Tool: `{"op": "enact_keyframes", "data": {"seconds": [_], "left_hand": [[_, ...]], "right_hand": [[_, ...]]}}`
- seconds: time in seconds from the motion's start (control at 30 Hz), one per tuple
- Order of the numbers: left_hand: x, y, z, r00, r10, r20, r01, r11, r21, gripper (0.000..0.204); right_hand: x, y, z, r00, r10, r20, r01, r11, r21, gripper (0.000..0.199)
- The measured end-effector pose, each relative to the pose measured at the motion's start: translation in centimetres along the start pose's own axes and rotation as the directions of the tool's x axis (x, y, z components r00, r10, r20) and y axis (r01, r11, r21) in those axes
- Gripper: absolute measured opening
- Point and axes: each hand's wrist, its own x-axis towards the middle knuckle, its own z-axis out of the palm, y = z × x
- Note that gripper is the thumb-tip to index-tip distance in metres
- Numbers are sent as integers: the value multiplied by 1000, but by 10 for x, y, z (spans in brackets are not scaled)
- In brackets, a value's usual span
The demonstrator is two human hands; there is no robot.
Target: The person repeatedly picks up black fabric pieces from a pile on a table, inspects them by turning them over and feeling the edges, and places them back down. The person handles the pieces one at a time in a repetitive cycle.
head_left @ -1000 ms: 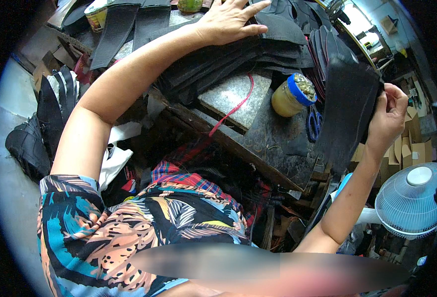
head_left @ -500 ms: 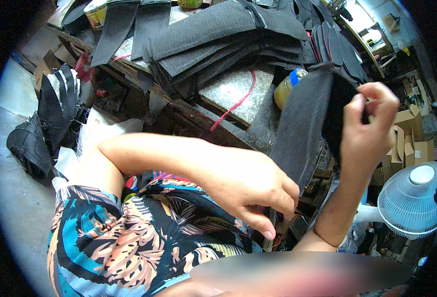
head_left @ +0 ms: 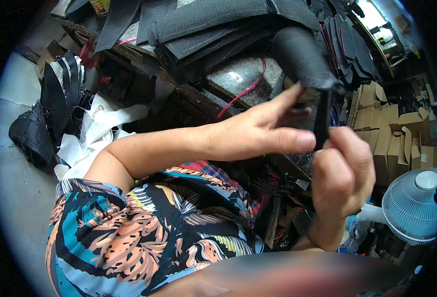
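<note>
A black, bent piece of fabric-like material [head_left: 302, 59] hangs in front of the bench, its narrow end running down to my right hand [head_left: 344, 171]. That hand is closed, with thumb and curled fingers pinching the end. My left hand [head_left: 268, 128] comes across from the left with thumb and index finger spread apart. Its index fingertip is at the lower edge of the black piece; whether it touches is unclear. The thumb points toward the strip between the hands. My left hand's other fingers are partly hidden and blurred.
Stacked black fabric panels [head_left: 218, 39] lie on the worn bench [head_left: 238, 81], beside a pink cord [head_left: 243, 94]. More black cut pieces [head_left: 347, 47] stand behind. Cardboard boxes [head_left: 396, 133] and a white fan [head_left: 411, 205] are at right. Black bundles [head_left: 32, 133] and white cloth [head_left: 82, 143] are at left.
My right hand has come down and left with the black piece, which now bends over. My left hand has risen toward it, its thumb and index finger spreading apart.
</note>
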Motion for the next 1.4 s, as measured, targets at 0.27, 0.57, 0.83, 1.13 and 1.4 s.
{"op": "enact_keyframes", "data": {"seconds": [0.27,0.57,0.83,1.13,1.4], "left_hand": [[-6,-9,-5,979,-204,-5,203,973,106,77],[9,-15,-22,968,-49,-244,27,996,-90,29],[11,-10,-26,933,25,-359,-42,998,-40,27],[10,-20,-24,937,0,-348,-22,998,-60,23],[11,-26,-29,922,-38,-384,-41,980,-194,23]], "right_hand": [[-16,8,34,996,-84,40,80,992,93,18],[-34,8,54,999,-34,25,26,966,258,21],[-40,41,46,727,686,31,-509,508,695,69],[-25,27,71,602,723,338,-383,-110,917,90],[-31,34,73,566,753,335,-292,-197,936,67]]}}
